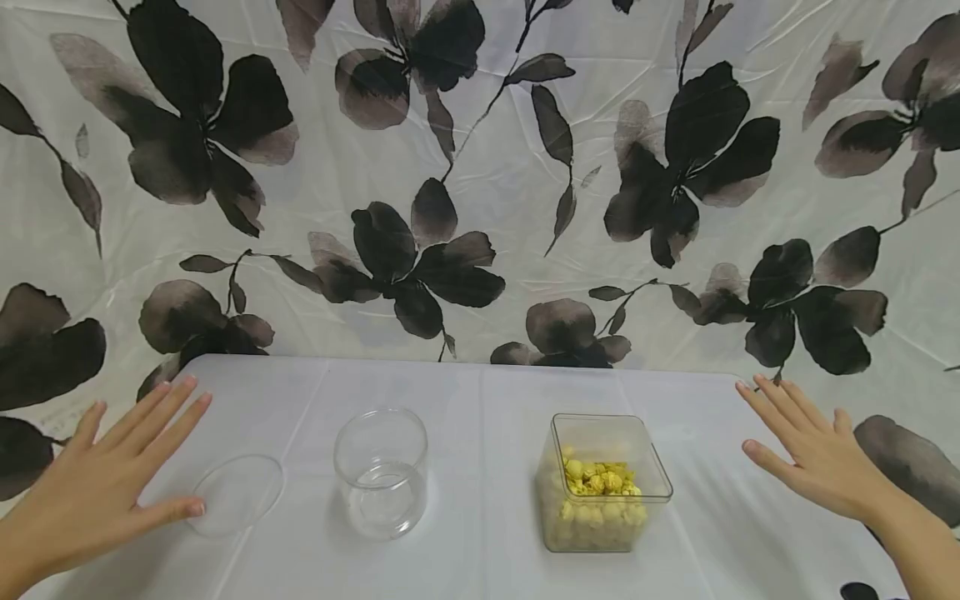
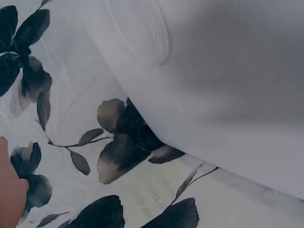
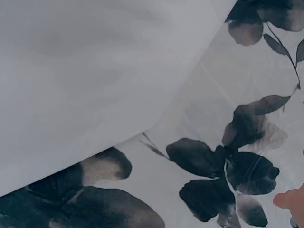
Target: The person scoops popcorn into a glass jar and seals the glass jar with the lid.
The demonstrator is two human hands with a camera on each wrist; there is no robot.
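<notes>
On the left of the head view, my left hand (image 1: 120,475) hovers with fingers straight and spread, holding nothing. Its thumb overlaps the near edge of a clear round lid (image 1: 282,492) lying flat on the table. To the right of the lid stands a clear round jar (image 1: 381,492) with an open top; I see nothing inside it. Further right is a clear square container (image 1: 600,525), open at the top and partly filled with yellow popcorn (image 1: 603,479). Over the table's right side my right hand (image 1: 817,458) is held with fingers extended, touching nothing.
A white-covered table (image 1: 480,567) carries these things. Its far edge runs behind the jar and the container. Behind it hangs a pale cloth (image 1: 525,208) printed with dark flowers. In both wrist views the table's edge shows against the floral cloth.
</notes>
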